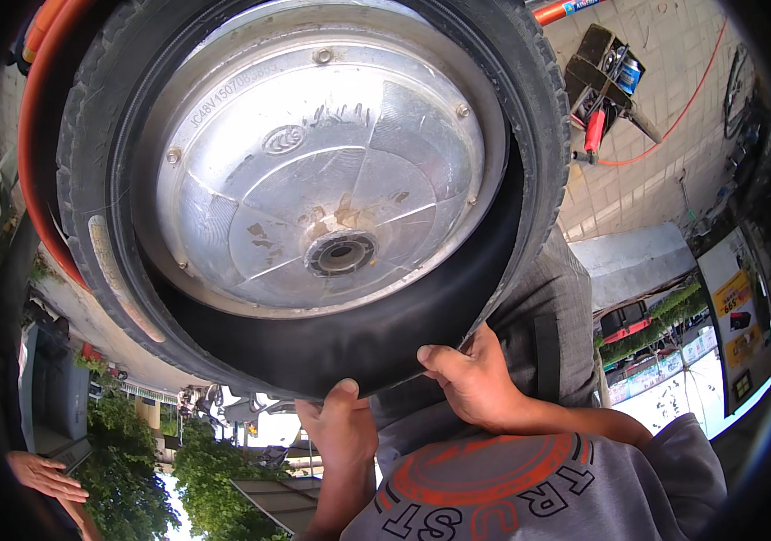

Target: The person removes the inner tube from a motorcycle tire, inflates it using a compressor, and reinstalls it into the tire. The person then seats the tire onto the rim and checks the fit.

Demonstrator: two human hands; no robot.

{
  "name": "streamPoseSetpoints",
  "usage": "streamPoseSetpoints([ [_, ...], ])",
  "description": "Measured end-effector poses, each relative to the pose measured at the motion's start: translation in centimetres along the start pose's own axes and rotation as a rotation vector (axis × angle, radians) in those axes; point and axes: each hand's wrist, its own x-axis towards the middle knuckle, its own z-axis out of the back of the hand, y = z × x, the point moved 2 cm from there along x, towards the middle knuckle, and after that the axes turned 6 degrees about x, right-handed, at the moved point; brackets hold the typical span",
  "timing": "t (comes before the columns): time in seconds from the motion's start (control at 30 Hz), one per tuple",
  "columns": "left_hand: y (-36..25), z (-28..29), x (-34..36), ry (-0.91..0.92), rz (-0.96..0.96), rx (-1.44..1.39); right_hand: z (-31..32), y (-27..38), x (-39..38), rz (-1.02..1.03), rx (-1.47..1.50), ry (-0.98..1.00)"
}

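A black tire (88, 171) with a worn, blocky tread tilts in front of me around a silver metal hub wheel (286, 203). The hub has bolts near its rim and a round bore below its middle. On the near side, the tire edge stands away from the rim, and a smooth black surface (313, 347) shows in the gap. My left hand (342, 433) is closed on the near tire edge, thumb on the inner face. To its right, my right hand (476, 383) grips the same edge, thumb also inside. The fingers beneath are mostly hidden.
Behind the tire at left curves an orange-red frame part (32, 194). At upper right, an open dark toolbox (595, 63) holds tools; a red-handled tool (594, 131) and a red cord (688, 104) lie on the paving. Another person's hand (47, 473) appears at lower left.
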Motion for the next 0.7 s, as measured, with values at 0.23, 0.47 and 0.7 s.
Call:
streamPoseSetpoints([
  [0.23,-0.2,0.4,0.5,-0.011,0.034,0.031,-0.3,0.1,0.4,0.034,-0.031,0.020],
  [0.47,-1.2,0.5,1.3,-0.224,0.030,0.218,-0.7,0.5,1.0,0.029,-0.031,-0.046],
  [0.7,-8.0,0.8,7.6,-0.216,-0.465,0.678,-0.8,-0.4,3.8,0.215,-0.081,-0.090],
])
